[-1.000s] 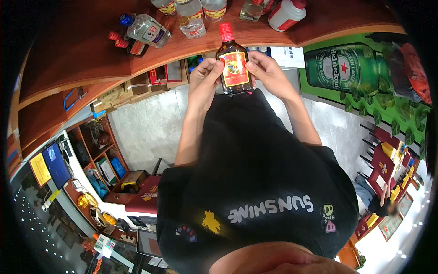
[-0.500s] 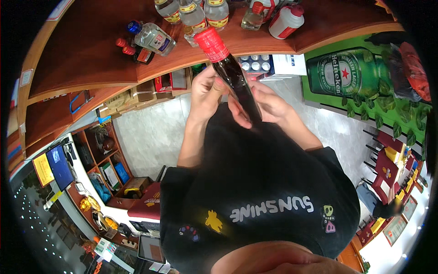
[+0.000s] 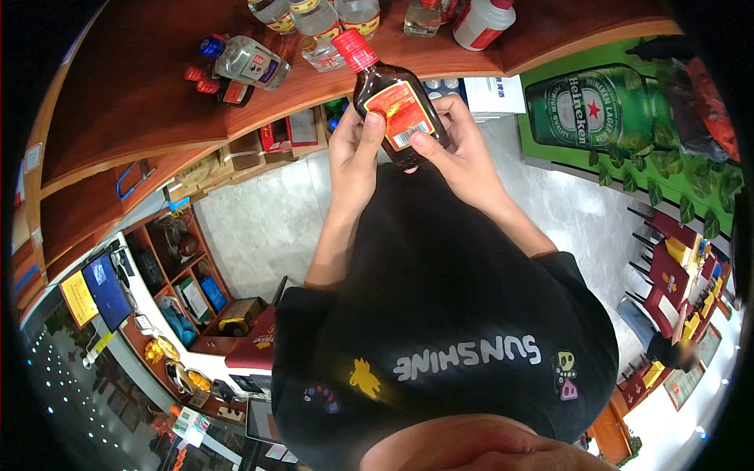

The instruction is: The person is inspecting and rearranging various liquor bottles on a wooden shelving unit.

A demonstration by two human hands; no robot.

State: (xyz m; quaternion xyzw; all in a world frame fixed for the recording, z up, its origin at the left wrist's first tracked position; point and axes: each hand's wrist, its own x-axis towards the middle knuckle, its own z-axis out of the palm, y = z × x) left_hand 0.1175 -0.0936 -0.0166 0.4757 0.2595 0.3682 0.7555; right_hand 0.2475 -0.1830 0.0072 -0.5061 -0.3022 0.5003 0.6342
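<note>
Between my two hands is a flat dark brown glass bottle point(image 3: 390, 85) with a red cap and a red-and-yellow label. It tilts with the cap up and to the left, and its label side faces me. My left hand point(image 3: 357, 153) grips the left edge, thumb on the label. My right hand point(image 3: 463, 153) wraps the lower right edge, its thumb on the bottle's lower front. Just beyond the cap, several clear glass bottles point(image 3: 318, 23) with yellow-and-red labels stand on a wooden shelf point(image 3: 157, 118).
On the shelf a clear bottle with a blue cap point(image 3: 250, 61) lies beside small red-capped bottles point(image 3: 206, 81). A white jar point(image 3: 484, 25) stands to the right. Below sits a white carton point(image 3: 495, 96). A green bottle poster point(image 3: 593, 110) hangs at right; a person point(image 3: 671, 349) is farther off.
The bottle has turned from edge-on so its label faces me, and its cap has shifted slightly up and left. My right thumb has come onto its front.
</note>
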